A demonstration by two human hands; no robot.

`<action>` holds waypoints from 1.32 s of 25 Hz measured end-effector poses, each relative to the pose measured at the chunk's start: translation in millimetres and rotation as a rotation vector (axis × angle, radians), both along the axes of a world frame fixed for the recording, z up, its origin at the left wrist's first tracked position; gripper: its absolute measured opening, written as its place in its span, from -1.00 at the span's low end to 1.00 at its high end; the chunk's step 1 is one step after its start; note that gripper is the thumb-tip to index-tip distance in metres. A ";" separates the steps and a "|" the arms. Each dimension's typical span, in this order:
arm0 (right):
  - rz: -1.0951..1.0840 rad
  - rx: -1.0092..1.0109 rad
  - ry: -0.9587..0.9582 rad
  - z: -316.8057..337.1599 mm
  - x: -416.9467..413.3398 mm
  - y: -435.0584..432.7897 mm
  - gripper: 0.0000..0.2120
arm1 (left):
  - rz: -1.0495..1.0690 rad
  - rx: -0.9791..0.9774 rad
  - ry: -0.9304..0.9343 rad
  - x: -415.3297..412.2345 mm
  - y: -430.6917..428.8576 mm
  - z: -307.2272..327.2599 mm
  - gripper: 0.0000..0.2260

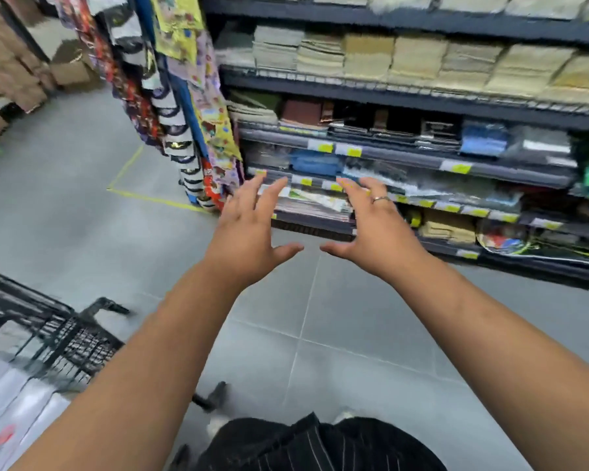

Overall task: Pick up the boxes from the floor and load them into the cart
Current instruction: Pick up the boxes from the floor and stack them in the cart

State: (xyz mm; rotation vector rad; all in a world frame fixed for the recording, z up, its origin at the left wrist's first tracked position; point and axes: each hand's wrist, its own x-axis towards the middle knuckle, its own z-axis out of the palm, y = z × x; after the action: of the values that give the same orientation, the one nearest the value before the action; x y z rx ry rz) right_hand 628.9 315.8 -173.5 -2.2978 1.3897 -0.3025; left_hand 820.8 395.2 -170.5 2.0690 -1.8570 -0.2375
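Both arms reach forward over the grey tiled floor [337,317], the left hand [249,232] and the right hand [371,229] spread wide with palms down, thumbs nearly meeting, neither touching anything; a ring [381,199] sits on a right-hand finger. A black wire cart [58,331] stands at the lower left with white boxes [11,406] lying inside it. Dark shelves [405,96] of stacked paper goods and yellow price tags run along the right, and hanging printed bags [170,107] fill the rack end behind the hands.

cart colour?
Black wire cart, lower left of the head view.
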 end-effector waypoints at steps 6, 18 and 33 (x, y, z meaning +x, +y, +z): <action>-0.262 -0.083 -0.093 32.7 -137.4 -35.7 -0.02 | -0.273 -0.071 -0.014 -122.7 -82.7 47.0 -0.13; -0.746 -0.238 -0.058 84.9 -306.5 -93.9 -0.03 | -0.829 -0.124 0.110 -301.0 -254.3 90.1 -0.09; -1.364 -0.316 -0.013 104.2 -526.4 -28.4 -0.02 | -1.473 -0.147 0.137 -612.4 -298.5 111.1 -0.11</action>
State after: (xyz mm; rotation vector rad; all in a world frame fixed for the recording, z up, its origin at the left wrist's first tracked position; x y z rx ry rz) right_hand 102.4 287.4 -69.3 -1.1161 2.8235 -0.9478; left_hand 208.3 96.7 -59.3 0.2315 -2.7586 -0.5146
